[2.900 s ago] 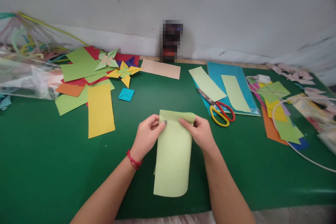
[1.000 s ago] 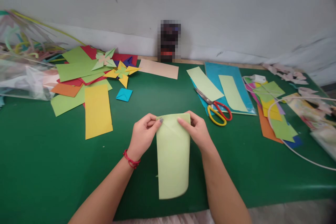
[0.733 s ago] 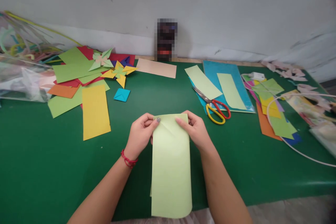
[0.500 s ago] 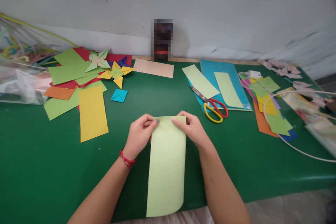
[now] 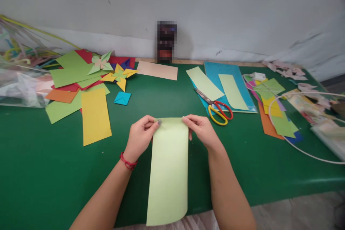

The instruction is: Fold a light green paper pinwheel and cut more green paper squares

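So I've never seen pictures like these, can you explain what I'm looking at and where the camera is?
There's no machine here: just one person's two bare hands. Every picture comes from a single camera worn on their head, looking forward and down, so the hands reach in from the bottom.

The left hand, with a red bracelet at the wrist, and the right hand pinch the upper corners of a pale green sheet. On the green table, to the left, lie a yellow sheet, a yellow folded star and a small folded blue square; to the right, scissors with red and yellow handles. The dark thing by the wall is pixelated, so I can't identify it.
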Demonstrator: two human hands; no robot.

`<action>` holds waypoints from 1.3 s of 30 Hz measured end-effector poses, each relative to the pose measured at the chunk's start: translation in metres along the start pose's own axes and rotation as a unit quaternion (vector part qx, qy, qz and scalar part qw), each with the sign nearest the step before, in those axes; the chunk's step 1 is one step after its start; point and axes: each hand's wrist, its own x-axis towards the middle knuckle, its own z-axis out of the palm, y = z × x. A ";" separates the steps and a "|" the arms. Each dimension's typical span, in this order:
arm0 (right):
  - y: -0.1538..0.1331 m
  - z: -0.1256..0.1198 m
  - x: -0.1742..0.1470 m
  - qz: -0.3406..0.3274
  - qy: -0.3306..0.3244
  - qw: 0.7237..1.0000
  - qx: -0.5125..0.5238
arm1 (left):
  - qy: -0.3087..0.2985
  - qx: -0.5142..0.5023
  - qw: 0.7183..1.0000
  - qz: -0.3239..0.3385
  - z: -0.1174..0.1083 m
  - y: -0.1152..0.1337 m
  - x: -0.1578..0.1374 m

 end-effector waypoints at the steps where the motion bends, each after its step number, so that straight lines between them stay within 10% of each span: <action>1: 0.000 0.000 0.000 0.002 0.002 1.000 0.003 | 0.001 0.001 1.000 0.001 0.000 0.000 0.000; 39: 0.007 -0.003 -0.001 -0.032 -0.052 0.992 -0.110 | 0.012 0.012 0.999 0.034 0.000 0.011 -0.008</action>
